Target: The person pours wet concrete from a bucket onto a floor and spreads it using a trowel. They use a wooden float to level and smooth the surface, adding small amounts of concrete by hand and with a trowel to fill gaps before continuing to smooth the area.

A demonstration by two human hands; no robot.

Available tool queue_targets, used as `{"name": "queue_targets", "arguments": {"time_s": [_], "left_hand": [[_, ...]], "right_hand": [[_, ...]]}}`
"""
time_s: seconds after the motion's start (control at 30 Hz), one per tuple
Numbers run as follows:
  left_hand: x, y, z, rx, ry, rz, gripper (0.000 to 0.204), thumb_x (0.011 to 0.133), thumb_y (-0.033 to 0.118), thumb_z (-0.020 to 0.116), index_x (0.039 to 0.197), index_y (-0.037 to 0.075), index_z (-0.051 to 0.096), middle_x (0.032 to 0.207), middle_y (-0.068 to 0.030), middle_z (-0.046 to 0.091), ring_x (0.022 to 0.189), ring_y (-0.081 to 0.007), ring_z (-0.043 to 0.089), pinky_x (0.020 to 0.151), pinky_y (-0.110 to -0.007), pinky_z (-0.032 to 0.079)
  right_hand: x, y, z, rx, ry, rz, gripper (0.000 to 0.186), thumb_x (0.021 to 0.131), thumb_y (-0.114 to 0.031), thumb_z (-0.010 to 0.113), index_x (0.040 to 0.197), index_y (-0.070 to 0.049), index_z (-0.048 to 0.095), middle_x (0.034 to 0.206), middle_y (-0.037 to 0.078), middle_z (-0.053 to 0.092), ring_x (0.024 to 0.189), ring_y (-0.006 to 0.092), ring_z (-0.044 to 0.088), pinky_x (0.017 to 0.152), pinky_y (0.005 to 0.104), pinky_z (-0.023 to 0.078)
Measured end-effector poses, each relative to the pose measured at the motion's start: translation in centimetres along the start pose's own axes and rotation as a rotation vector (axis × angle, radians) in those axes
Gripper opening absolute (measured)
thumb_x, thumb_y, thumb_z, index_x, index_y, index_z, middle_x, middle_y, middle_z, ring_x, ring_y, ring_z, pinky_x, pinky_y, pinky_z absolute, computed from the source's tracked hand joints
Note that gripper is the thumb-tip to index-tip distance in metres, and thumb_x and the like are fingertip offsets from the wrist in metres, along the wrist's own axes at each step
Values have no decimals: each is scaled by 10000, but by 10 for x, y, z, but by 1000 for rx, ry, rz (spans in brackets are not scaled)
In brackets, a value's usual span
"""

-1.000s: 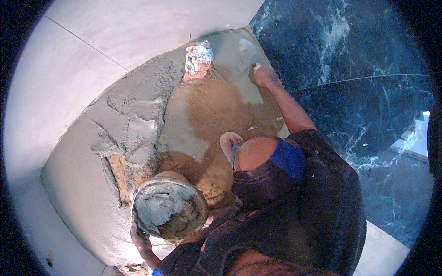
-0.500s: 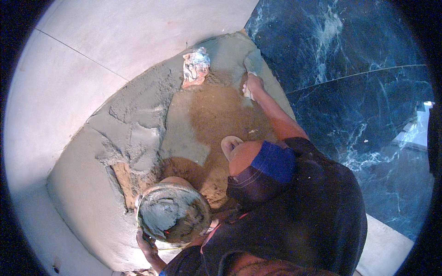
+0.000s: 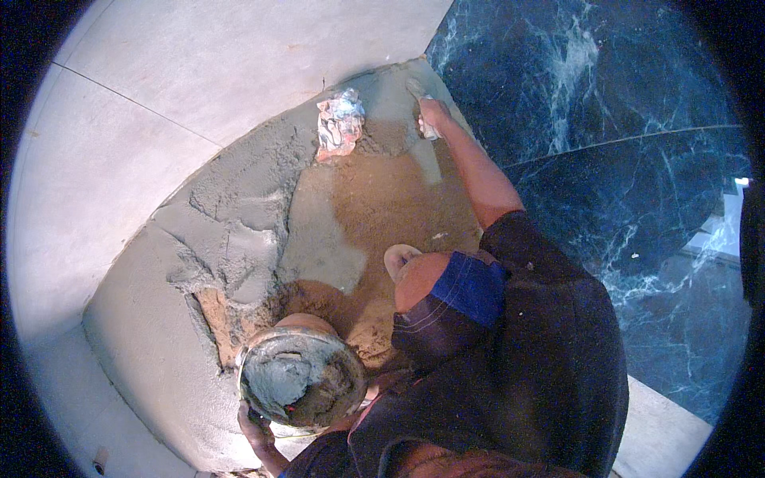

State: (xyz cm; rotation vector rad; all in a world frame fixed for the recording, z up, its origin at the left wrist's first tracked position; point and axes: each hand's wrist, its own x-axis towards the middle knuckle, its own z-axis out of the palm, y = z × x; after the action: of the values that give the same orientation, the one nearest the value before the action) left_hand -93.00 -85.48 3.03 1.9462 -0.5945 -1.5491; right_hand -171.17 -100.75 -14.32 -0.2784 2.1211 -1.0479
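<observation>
My right hand [image 3: 431,114] is closed around the handle of a trowel [image 3: 415,88], its blade against the smooth grey mortar near the far edge of the surface. At the lower left, my left hand [image 3: 256,429] grips the side of a round bucket [image 3: 249,366]. Wet grey mortar [image 3: 279,374] lies inside it, with some smeared on the inner wall. Thick, rough mortar [image 3: 251,239] covers the surface beyond the bucket. A brown bare patch [image 3: 382,191] spreads between the bucket and my right hand.
A crumpled, silvery and orange wrapping [image 3: 340,123] stands out from the mortar left of the trowel. Dark blue marbled panels [image 3: 590,191] border the area on the right. Pale large panels [image 3: 183,72] lie along the upper left. A bent knee [image 3: 418,283] sits in the middle.
My right hand and the trowel have moved farther away and slightly left. A narrow grey strip of mortar shows below the hand. My left hand stays at the bucket.
</observation>
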Motion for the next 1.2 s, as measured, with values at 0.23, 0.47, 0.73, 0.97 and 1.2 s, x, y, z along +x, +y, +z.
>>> {"name": "queue_targets", "arguments": {"time_s": [0.23, 0.47, 0.73, 0.97, 1.2], "left_hand": [[7, -1, -6, 62, -41, -9, 398, 856, 437, 626, 1021, 80, 569, 892, -20, 599, 683, -96, 583, 446, -208, 447], [5, -2, -7, 11, 1, -26, 334, 864, 409, 621, 971, 98, 564, 820, 6, 583, 575, -74, 523, 401, -200, 379], [7, -10, -23, -26, -37, -31, 344, 866, 406, 612, 995, 90, 568, 877, -22, 601, 650, -104, 563, 437, -214, 423], [22, -8, 14, -75, -75, 1, 415, 850, 432, 622, 1018, 54, 586, 876, -34, 616, 629, -118, 572, 446, -237, 422], [11, -7, -3, -51, -99, 12, 355, 851, 421, 622, 943, 79, 598, 794, -4, 604, 569, -93, 534, 418, -228, 382]], "right_hand": [[-15, 8, -12, -571, 81, -206, 388, 895, -368, 506, 897, -8, 649, 800, 185, 655, 648, 334, 642, 603, 471, 511], [-35, -5, -16, -857, 249, -247, 350, 843, -295, 543, 967, -4, 692, 1013, 216, 674, 968, 366, 652, 830, 463, 510], [11, -14, -19, -1131, -69, -145, 295, 849, -212, 492, 919, 0, 685, 908, 206, 681, 843, 360, 672, 731, 467, 524], [70, 24, -81, -401, -61, -115, 272, 917, -248, 470, 841, -25, 606, 694, 97, 594, 540, 237, 582, 471, 409, 480], [-18, -4, -13, -114, -186, 46, 351, 917, -398, 548, 946, -49, 567, 664, 50, 531, 503, 193, 521, 438, 367, 454]]}}
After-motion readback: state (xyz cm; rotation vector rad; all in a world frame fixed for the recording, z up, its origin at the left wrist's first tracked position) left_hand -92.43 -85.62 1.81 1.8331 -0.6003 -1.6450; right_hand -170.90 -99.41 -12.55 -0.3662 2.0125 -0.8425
